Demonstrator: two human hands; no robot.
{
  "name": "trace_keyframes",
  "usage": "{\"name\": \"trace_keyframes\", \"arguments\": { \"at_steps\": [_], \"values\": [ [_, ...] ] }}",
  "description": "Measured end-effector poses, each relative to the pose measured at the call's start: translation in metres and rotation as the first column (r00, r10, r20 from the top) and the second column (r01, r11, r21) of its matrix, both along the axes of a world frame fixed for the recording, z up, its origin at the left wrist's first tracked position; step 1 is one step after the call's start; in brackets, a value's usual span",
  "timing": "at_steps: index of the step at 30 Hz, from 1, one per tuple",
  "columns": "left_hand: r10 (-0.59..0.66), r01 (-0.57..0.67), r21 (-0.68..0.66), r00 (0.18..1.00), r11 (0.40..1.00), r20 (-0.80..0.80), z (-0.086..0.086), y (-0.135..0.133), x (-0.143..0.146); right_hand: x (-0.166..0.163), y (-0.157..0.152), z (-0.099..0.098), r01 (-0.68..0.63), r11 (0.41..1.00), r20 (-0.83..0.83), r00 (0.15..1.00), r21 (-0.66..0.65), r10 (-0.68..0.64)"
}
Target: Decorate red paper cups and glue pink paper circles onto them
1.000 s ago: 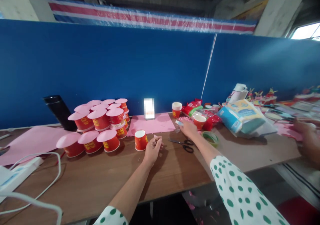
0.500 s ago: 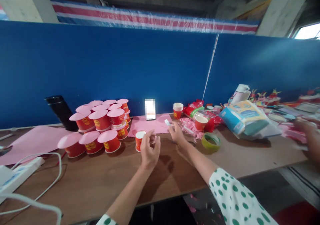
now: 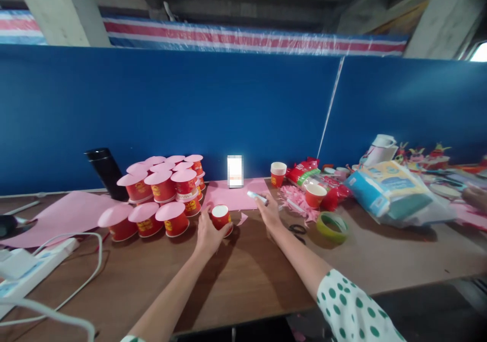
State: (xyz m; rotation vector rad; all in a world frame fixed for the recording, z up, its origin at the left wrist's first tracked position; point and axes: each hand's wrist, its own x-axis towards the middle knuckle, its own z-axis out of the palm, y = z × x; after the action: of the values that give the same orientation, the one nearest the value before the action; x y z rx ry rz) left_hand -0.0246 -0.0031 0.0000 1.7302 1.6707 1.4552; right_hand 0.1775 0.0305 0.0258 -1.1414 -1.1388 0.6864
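My left hand [image 3: 210,234] is wrapped round a red paper cup [image 3: 221,219] on the table, fingers at its left and thumb across its front. The cup's white round end faces up. In my right hand [image 3: 269,211] is a small white tube [image 3: 257,197], pinched and pointing left above the pink sheet [image 3: 216,195]. A pink paper scrap [image 3: 242,218] lies between my hands. To the left, red paper cups topped with pink paper discs [image 3: 170,211] stand in rows, some stacked two high.
Near my right arm are black-handled scissors [image 3: 297,229], a yellow-green tape roll [image 3: 332,227], pink shreds [image 3: 294,205] and another red cup [image 3: 315,196]. A phone [image 3: 235,172] stands against the blue partition. A power strip [image 3: 36,273] with white cables lies at left.
My left hand has moved left and down and closed round the cup. My right hand still holds the white tube. The view has shifted slightly left.
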Motion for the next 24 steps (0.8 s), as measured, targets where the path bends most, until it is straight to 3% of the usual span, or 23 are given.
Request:
{"name": "trace_keyframes", "arguments": {
  "at_steps": [3,10,14,20,24],
  "values": [
    [-0.064,0.068,-0.040,0.995,0.997,0.075,0.000,0.005,0.001,0.007,0.001,-0.002,-0.011,1.000,-0.050,0.999,-0.014,0.010],
    [-0.126,0.127,-0.025,0.992,0.992,0.016,0.007,0.010,0.009,0.015,0.005,-0.017,-0.013,0.999,-0.180,0.984,-0.048,0.004],
    [-0.210,0.211,-0.007,0.974,0.977,0.085,0.004,0.009,0.018,0.016,0.002,-0.021,-0.042,0.997,-0.234,0.972,-0.064,0.026],
    [-0.217,0.220,-0.007,0.970,0.976,0.111,-0.007,0.005,0.019,0.012,-0.001,-0.025,-0.110,0.989,-0.280,0.957,-0.094,0.079],
    [-0.201,0.208,-0.052,0.973,0.977,0.113,-0.004,0.002,0.019,0.006,-0.004,-0.028,-0.174,0.977,-0.319,0.939,-0.122,0.128]
  ]
}}
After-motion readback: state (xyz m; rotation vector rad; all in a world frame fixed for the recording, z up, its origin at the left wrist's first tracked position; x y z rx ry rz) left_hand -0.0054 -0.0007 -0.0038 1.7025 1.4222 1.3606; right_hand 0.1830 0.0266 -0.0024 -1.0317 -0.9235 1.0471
